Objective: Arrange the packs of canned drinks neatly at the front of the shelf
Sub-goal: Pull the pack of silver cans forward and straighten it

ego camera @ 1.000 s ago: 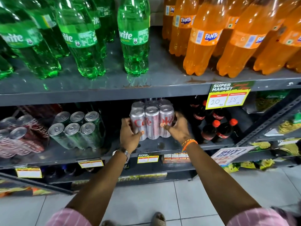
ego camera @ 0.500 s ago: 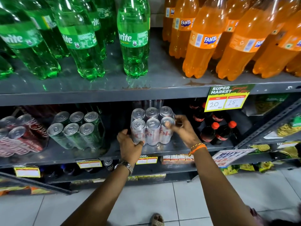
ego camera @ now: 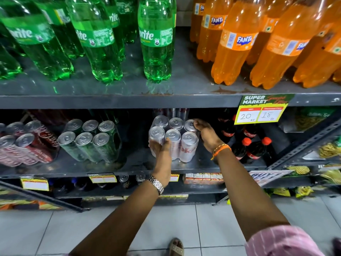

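Observation:
A shrink-wrapped pack of silver Diet Coke cans stands on the middle shelf, a little back from the front edge. My left hand presses flat against the pack's front left side. My right hand rests on the pack's back right corner, fingers over a can top. To the left stand a pack of green cans and, further left, a tilted pack of red Coca-Cola cans. More silver cans show dimly behind the held pack.
Small Coca-Cola bottles stand just right of my right hand. The shelf above holds green Sprite bottles and orange Fanta bottles. A price tag hangs from its edge. Lower shelves hold cans and cartons; tiled floor below.
The silver pack has come forward from deep in the shelf and settled upright. My left hand shifted from its left side to its front, and my right hand moved to the back right corner.

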Available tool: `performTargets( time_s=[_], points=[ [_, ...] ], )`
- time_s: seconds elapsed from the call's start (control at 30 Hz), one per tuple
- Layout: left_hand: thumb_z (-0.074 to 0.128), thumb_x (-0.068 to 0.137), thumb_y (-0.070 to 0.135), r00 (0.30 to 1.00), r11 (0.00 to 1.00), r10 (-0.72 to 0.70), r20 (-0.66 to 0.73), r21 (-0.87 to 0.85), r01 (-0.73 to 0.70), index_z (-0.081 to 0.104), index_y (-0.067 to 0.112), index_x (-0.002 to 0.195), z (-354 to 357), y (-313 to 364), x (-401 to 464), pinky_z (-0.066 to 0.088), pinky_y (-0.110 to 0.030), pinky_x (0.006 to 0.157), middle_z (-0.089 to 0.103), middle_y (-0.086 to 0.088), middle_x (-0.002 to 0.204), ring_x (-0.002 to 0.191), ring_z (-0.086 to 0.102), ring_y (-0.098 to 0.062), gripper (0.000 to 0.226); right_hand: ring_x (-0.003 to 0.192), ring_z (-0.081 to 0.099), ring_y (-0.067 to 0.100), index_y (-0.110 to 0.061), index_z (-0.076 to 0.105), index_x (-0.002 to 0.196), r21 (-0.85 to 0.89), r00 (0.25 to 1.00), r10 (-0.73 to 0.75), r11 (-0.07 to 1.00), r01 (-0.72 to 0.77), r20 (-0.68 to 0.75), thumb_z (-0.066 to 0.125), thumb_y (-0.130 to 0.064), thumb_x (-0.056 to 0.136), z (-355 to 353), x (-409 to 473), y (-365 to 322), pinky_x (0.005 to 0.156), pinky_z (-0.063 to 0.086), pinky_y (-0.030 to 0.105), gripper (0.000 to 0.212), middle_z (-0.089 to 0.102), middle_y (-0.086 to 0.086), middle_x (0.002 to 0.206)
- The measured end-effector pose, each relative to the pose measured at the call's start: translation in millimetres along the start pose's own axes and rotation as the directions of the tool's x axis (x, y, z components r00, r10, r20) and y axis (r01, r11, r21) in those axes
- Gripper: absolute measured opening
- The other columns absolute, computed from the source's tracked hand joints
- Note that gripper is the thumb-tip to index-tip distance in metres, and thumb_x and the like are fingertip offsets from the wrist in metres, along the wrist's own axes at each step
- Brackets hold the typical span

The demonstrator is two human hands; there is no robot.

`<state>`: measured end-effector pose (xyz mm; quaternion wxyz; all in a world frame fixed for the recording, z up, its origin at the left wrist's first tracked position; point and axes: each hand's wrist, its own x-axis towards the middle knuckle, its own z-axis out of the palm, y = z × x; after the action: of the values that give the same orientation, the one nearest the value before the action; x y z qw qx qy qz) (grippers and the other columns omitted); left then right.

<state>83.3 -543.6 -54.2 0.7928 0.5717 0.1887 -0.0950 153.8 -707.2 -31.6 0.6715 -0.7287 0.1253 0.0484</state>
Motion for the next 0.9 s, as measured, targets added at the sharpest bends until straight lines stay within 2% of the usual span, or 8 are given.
performTargets(
  time_s=[0.13,0.37,0.47,0.57,0.63,0.7,0.8,0.9],
  points=[
    [0.055,0.062,0.086,1.0,0.999,0.006,-0.015,0.039,-0.006,0.008,0.039,0.157,-15.3,1.4,61.2,0.013,-0.048,0.128,0.006,0.008,0.17,0.157,0.011,-0.014,0.116,0.098,0.061,0.013,-0.024,0.068,0.1,0.002,0.997,-0.081,0.997,0.081,0.012,0.051,-0.015,0.098,-1.0,-19.5,11.9,0.1,0.045,0.034,0.02,0.071,-0.005,0.101],
    [0.049,0.044,0.103,0.996,0.994,-0.088,0.027,0.064,0.087,0.031,0.043,0.15,-45.4,-18.4,148.7,0.034,-0.054,0.118,0.034,0.005,0.163,0.143,0.045,-0.023,0.124,0.091,0.062,0.018,-0.019,0.067,0.089,0.028,1.0,0.025,0.999,-0.026,0.014,0.053,-0.019,0.099,5.2,-42.0,20.2,0.087,0.056,0.042,0.018,0.068,0.002,0.092],
    [0.053,0.088,0.065,1.0,0.988,0.016,0.006,0.153,-0.016,0.017,0.03,0.158,-16.0,50.5,45.7,0.032,-0.046,0.12,0.037,0.006,0.158,0.141,0.044,-0.019,0.087,0.095,0.063,0.017,-0.019,0.073,0.086,-0.066,0.996,-0.036,0.997,0.031,-0.076,0.063,-0.026,0.09,3.3,-13.7,6.2,0.096,0.052,0.041,0.013,0.073,0.004,0.098],
    [0.06,0.094,0.018,0.987,0.995,0.103,-0.126,-0.001,-0.104,0.029,0.019,0.154,-3.5,51.7,-22.2,0.041,-0.032,0.107,0.05,0.011,0.139,0.116,0.055,-0.006,0.068,0.111,0.065,0.027,-0.008,0.071,0.112,-0.141,0.998,-0.06,0.988,0.057,-0.022,0.061,-0.022,0.093,12.0,13.1,-21.7,0.104,0.048,0.041,0.025,0.07,0.015,0.12],
    [0.061,0.091,0.011,0.983,0.987,0.08,-0.165,-0.122,-0.101,0.044,0.015,0.141,3.0,34.3,-50.2,0.045,-0.028,0.093,0.059,0.004,0.131,0.1,0.059,-0.004,0.053,0.125,0.057,0.028,-0.005,0.061,0.13,-0.181,0.996,-0.025,0.983,0.039,0.081,0.055,-0.025,0.097,24.2,23.6,-40.9,0.107,0.042,0.036,0.039,0.061,0.014,0.136],
    [0.065,0.084,0.021,0.99,0.987,0.031,-0.136,-0.15,-0.052,0.049,0.015,0.137,13.6,14.5,-64.5,0.046,-0.039,0.104,0.062,-0.004,0.137,0.115,0.062,-0.018,0.056,0.119,0.053,0.022,-0.003,0.055,0.134,-0.159,0.99,0.013,0.987,0.01,0.142,0.05,-0.019,0.1,38.0,32.4,-50.0,0.102,0.038,0.028,0.038,0.056,0.011,0.14],
    [0.056,0.096,0.027,0.998,0.997,0.023,-0.053,-0.078,-0.027,0.028,0.033,0.154,31.2,5.3,-82.2,0.025,-0.031,0.115,0.037,0.009,0.159,0.143,0.036,-0.011,0.065,0.113,0.055,0.021,-0.009,0.059,0.123,-0.097,0.97,0.066,0.994,-0.044,0.234,0.055,-0.018,0.098,51.8,43.0,-51.6,0.114,0.039,0.041,0.027,0.059,0.017,0.138],
    [0.043,0.099,0.042,0.997,0.998,0.038,0.062,0.054,-0.041,-0.005,0.035,0.158,40.8,-0.5,-90.1,0.006,-0.025,0.114,-0.005,0.019,0.166,0.14,0.004,0.005,0.076,0.117,0.061,0.025,-0.007,0.064,0.125,-0.094,0.955,0.11,0.992,-0.087,0.275,0.069,-0.04,0.082,49.4,64.5,-36.1,0.112,0.042,0.042,0.055,0.064,0.015,0.134]
  ],
)
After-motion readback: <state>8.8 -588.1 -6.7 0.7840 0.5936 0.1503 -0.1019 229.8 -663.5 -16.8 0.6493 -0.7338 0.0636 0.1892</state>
